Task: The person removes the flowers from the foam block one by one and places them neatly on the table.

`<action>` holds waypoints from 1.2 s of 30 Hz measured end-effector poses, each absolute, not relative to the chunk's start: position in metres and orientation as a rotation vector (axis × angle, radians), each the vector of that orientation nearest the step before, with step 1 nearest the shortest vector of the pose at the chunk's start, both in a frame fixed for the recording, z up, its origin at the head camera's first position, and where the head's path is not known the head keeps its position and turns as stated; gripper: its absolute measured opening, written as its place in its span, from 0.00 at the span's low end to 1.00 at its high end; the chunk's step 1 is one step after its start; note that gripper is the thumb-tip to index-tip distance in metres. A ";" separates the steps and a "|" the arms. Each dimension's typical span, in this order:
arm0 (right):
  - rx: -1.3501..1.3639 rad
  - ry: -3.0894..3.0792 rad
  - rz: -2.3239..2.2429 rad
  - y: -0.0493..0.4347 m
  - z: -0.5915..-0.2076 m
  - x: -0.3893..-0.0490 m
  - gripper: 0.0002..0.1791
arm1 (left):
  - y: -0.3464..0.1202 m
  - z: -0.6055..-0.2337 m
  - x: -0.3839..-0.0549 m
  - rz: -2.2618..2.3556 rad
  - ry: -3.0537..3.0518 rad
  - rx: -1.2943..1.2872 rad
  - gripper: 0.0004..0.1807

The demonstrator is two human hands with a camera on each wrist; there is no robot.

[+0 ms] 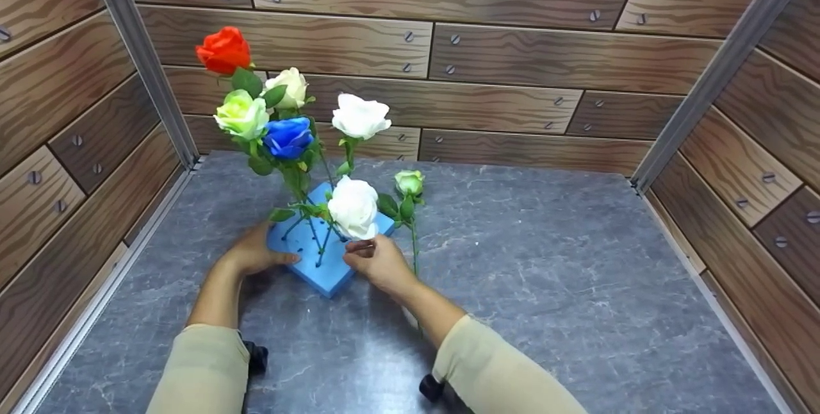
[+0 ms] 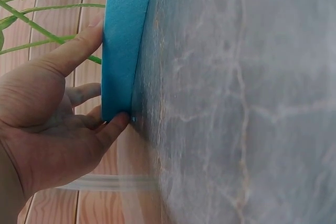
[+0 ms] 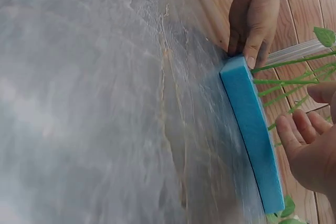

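Observation:
A light blue foam block [image 1: 330, 276] with small holes lies on the table, several artificial roses standing in it on green stems. My left hand [image 1: 253, 252] grips its left corner, thumb on the top face and fingers along the side. Close beside the stems, my right hand [image 3: 315, 150] has its thumb and loosely bent fingers apart, just under the front white rose [image 1: 354, 207]. Behind are a blue rose [image 1: 288, 138], a pale green rose [image 1: 241, 114], a cream rose [image 1: 289, 88], a red rose [image 1: 224, 50] and another white rose [image 1: 360, 116].
A single pale green rose [image 1: 409, 182] lies on the grey marbled table [image 1: 544, 286], its stem passing behind my right hand. Wood-patterned walls [image 1: 512, 55] with metal corner posts [image 1: 711, 74] surround the table on the back and sides.

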State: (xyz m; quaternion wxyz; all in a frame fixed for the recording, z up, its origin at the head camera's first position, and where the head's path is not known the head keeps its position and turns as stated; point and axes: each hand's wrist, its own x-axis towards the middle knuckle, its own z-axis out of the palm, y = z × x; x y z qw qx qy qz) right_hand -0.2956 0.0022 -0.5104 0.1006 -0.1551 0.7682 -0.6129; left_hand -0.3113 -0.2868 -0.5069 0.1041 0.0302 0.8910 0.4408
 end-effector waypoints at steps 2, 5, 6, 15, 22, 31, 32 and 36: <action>-0.499 2.261 -1.825 -0.004 -0.512 -0.298 0.19 | -0.287 -0.507 -0.312 1.306 2.628 0.091 0.70; -0.554 2.258 -1.858 -0.013 -0.516 -0.302 0.21 | -0.287 -0.508 -0.312 1.293 2.651 0.100 0.69; -0.565 2.252 -1.870 -0.015 -0.517 -0.303 0.22 | -0.287 -0.509 -0.312 1.295 2.656 0.103 0.68; -0.570 2.212 -1.930 -0.030 -0.529 -0.312 0.28 | -0.286 -0.507 -0.311 1.262 2.671 0.084 0.68; -0.564 2.196 -1.891 -0.034 -0.532 -0.316 0.23 | -0.286 -0.506 -0.310 1.253 2.652 0.056 0.68; -0.617 2.271 -1.792 -0.039 -0.531 -0.316 0.14 | -0.287 -0.508 -0.312 1.233 2.655 0.045 0.68; -0.605 2.283 -1.782 -0.040 -0.531 -0.315 0.14 | -0.287 -0.508 -0.312 1.238 2.652 0.049 0.68; -0.524 2.302 -1.784 -0.045 -0.531 -0.314 0.15 | -0.286 -0.509 -0.313 1.275 2.637 0.053 0.68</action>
